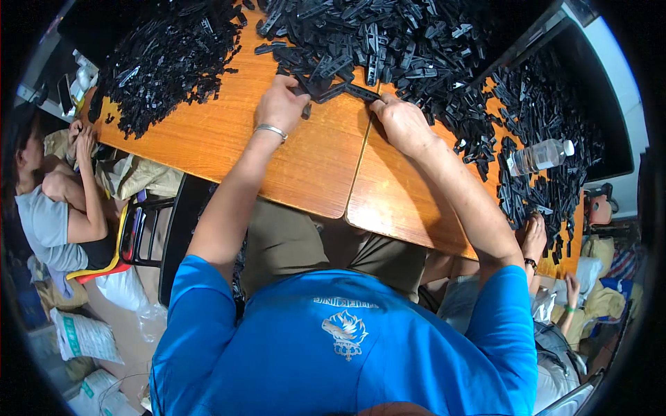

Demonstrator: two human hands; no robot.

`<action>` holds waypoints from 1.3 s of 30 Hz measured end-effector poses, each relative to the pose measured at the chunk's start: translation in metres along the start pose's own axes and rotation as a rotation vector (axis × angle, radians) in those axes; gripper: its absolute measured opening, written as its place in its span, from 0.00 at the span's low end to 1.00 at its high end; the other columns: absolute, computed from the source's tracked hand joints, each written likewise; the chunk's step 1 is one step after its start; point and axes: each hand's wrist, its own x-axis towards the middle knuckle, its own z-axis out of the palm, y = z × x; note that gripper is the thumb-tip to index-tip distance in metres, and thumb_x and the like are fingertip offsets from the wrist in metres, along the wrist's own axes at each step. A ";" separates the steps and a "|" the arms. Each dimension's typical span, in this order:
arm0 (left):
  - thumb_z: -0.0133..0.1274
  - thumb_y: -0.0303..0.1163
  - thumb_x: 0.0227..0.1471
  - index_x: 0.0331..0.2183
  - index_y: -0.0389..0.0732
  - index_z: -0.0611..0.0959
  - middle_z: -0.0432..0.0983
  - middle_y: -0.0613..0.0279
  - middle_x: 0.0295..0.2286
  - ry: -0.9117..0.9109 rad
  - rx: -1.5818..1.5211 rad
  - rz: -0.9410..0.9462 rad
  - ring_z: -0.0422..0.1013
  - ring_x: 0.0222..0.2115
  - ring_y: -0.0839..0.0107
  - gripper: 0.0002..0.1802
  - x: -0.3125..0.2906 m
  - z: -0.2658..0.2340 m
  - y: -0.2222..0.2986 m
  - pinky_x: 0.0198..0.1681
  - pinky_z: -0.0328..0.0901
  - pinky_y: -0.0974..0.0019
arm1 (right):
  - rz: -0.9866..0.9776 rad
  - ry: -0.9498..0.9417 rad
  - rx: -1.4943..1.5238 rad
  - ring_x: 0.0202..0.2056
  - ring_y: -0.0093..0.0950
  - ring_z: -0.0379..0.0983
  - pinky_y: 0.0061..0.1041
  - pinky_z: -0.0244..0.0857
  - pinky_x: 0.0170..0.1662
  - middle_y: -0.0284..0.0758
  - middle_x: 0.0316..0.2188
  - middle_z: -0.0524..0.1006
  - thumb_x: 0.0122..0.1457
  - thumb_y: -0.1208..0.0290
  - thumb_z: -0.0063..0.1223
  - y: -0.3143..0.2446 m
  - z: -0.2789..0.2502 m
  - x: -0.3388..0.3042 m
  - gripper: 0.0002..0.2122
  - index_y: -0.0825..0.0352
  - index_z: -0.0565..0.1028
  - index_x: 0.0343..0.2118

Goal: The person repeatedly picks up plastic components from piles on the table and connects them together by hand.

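Observation:
Both of my hands are at the near edge of a big heap of black plastic parts [416,48]. My left hand [279,109] is closed, its thumb and fingers around a small black plastic piece [306,111] that sticks out below the thumb. With its fingertips pinched, my right hand [404,126] grips one end of a narrow black plastic strip [362,92]. The strip's other end points left toward more black parts beside my left hand. Whether the strip touches what my left hand holds, I cannot tell.
A wooden table [305,166] carries a heap of smaller black pieces [166,76] at left and more black parts [548,118] at right. A clear plastic bottle [541,157] lies among the right-hand parts. One person [62,201] sits at left; other people's hands [534,239] show at right.

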 end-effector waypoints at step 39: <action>0.72 0.26 0.48 0.33 0.35 0.88 0.77 0.56 0.31 -0.013 -0.043 0.540 0.74 0.35 0.58 0.10 -0.097 -0.036 -0.019 0.39 0.68 0.59 | -0.131 0.136 0.457 0.37 0.43 0.80 0.41 0.75 0.39 0.37 0.34 0.79 0.52 0.68 0.73 -0.092 0.032 0.018 0.11 0.62 0.86 0.37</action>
